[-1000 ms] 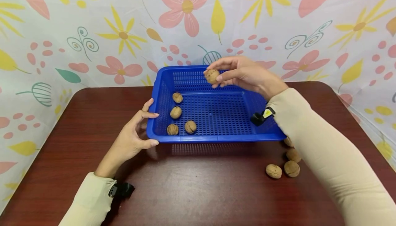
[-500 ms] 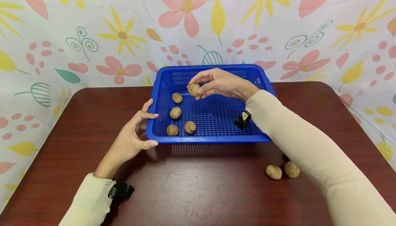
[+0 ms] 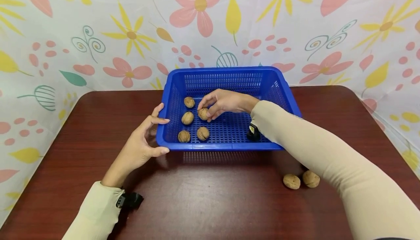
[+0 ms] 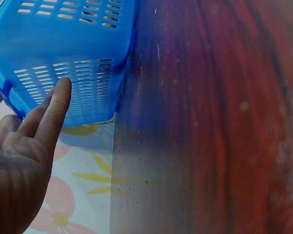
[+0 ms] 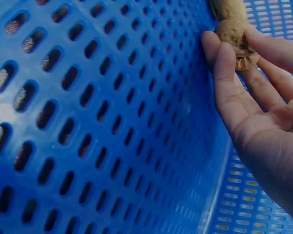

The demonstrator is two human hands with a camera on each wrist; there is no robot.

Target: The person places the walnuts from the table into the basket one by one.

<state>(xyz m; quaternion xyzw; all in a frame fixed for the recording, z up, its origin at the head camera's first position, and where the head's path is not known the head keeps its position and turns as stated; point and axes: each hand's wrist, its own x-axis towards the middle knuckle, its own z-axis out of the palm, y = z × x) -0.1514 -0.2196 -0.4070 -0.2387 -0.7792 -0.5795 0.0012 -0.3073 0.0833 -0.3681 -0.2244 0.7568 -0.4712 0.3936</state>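
Note:
A blue plastic basket [image 3: 252,146] with slotted walls stands on the table. My left hand [image 3: 139,143] holds its left end, thumb at the near corner and a fingertip over the rim; in the left wrist view other fingers [image 4: 56,109] lie along the outer wall. Inside the basket, my right hand [image 3: 226,103] pinches a walnut [image 3: 203,113] between thumb and fingers, low over the floor. The right wrist view shows this walnut [image 5: 233,39] close to another one. Around it lie a back walnut [image 3: 189,102], a left walnut [image 3: 187,118] and two front walnuts [image 3: 184,136].
Two walnuts [image 3: 291,181] lie on the dark brown table [image 3: 210,200] by the basket's near right corner; the right sleeve [image 3: 315,148] passes over that area and may hide more. A floral cloth [image 3: 131,14] hangs behind the table.
My right hand has moved left and down into the basket with the walnut, from above the back rim to near the floor. My left hand stays on the basket.

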